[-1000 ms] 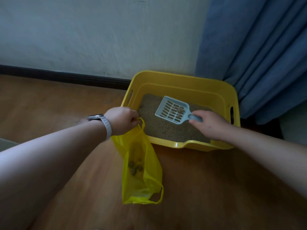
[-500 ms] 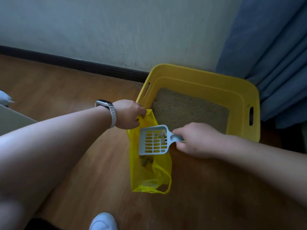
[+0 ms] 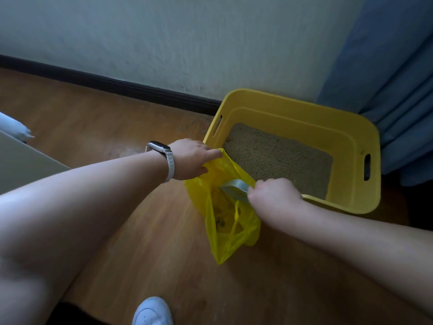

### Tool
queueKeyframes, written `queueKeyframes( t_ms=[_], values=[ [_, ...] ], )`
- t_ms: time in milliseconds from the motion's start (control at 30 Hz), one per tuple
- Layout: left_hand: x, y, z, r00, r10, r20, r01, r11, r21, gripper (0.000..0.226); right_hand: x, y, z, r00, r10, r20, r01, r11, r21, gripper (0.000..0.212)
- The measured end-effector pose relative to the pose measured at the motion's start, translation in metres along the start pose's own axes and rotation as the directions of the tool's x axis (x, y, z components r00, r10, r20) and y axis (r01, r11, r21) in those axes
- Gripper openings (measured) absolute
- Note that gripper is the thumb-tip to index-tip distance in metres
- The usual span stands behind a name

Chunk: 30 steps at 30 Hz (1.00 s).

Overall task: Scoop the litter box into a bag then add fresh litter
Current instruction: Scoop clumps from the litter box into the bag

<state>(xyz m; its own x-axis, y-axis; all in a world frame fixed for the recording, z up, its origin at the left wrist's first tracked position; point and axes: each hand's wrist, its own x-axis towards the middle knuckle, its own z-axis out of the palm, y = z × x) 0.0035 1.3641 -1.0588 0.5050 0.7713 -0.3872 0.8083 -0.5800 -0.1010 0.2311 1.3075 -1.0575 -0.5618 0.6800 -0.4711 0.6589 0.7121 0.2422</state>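
I see a pale rough-plastered wall [image 3: 164,43] across the top, edged below by a dark skirting board [image 3: 112,84]. A brown wood-grain floor [image 3: 93,127] fills the lower field. A blue pleated fabric curtain [image 3: 398,90] hangs at right; a flat beige panel [image 3: 21,163] enters at left. Light: dim, soft.

Hidden and cropped items
The pale grey-blue plastic scoop [image 3: 235,186] is mostly sunk in the translucent yellow plastic bag [image 3: 230,240], its handle hidden inside the right hand [image 3: 274,195]. The dark clumps [image 3: 220,222] in the bag are blurred and not identifiable. The white shoe [image 3: 152,311] is cut by the bottom edge, the blue fabric curtain [image 3: 398,90] by the right edge.
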Motion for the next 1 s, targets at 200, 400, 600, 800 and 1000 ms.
queueKeyframes(
  t_ms=[200, 400, 600, 800, 1000],
  values=[
    [0.007, -0.002, 0.007, 0.998, 0.045, -0.032, -0.044, 0.998, 0.036, 0.031, -0.009, 0.003, 0.015, 0.995, -0.012, -0.098, 0.013, 1.000, 0.010, 0.038],
    [0.010, -0.003, 0.006, 0.993, 0.058, -0.100, -0.058, 0.998, -0.001, 0.025, -0.008, 0.020, 0.014, 0.992, 0.095, -0.081, -0.066, 0.951, 0.303, 0.028],
    [0.014, -0.007, 0.013, 0.992, 0.039, -0.123, -0.049, 0.995, -0.081, 0.024, -0.019, 0.068, -0.007, 0.999, 0.050, 0.022, -0.049, 0.645, 0.763, 0.024],
    [0.019, -0.011, 0.020, 0.985, 0.046, -0.167, -0.068, 0.990, -0.127, 0.028, 0.005, 0.141, 0.023, 0.953, 0.265, 0.149, -0.294, 0.680, 0.672, 0.021],
    [0.018, -0.014, 0.034, 0.956, 0.055, -0.288, -0.101, 0.984, -0.146, 0.022, 0.029, 0.166, 0.085, 0.894, 0.254, 0.368, -0.429, 0.718, 0.548, 0.029]
  ],
)
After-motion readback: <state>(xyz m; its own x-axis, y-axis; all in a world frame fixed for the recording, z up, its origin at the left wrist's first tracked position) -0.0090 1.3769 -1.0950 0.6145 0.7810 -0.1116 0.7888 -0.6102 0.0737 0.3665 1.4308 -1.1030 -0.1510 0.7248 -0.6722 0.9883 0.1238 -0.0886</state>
